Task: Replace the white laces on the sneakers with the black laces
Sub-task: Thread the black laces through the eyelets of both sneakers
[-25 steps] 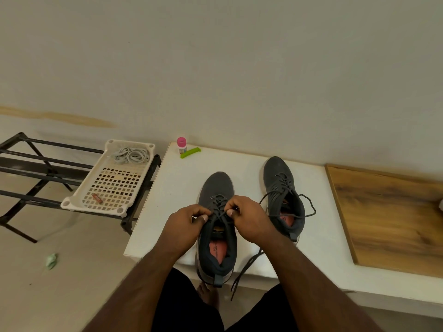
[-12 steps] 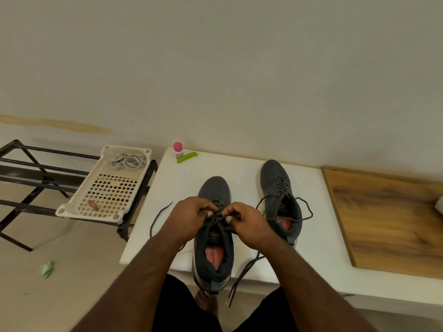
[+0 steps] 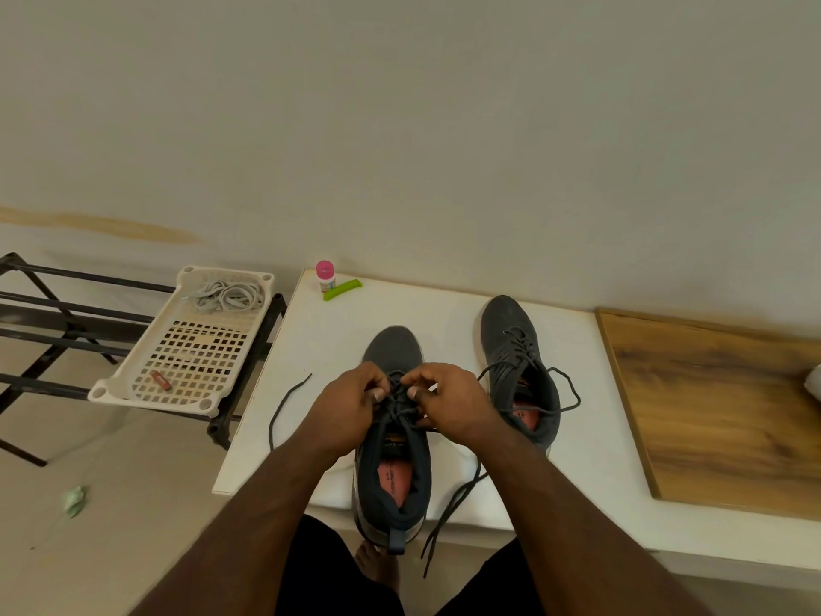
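While both hands work at the near sneaker (image 3: 393,437), a white perforated tray (image 3: 133,384) sits on a black metal rack (image 3: 53,304) left of the tabletop (image 3: 311,349); it holds the bundled white laces (image 3: 226,296) at its far end and a small reddish object (image 3: 162,381) near its front corner, too small to identify. A pink-capped bottle (image 3: 325,276) and a green stick-like item (image 3: 343,289) lie at the tabletop's far left corner. A wooden board (image 3: 719,406) is cut off at the right edge, as is a pale object (image 3: 815,384) on it.

The left hand (image 3: 344,409) and right hand (image 3: 451,406) meet over the near sneaker's eyelets, fingers curled and pinching the black lace (image 3: 400,404); exactly which strand each pinches is hidden by the knuckles. One loose end (image 3: 284,404) trails left across the tabletop, another (image 3: 448,513) hangs off the front edge. The second sneaker (image 3: 517,366) stands just right, already threaded in black, its lace loop (image 3: 568,389) untied.
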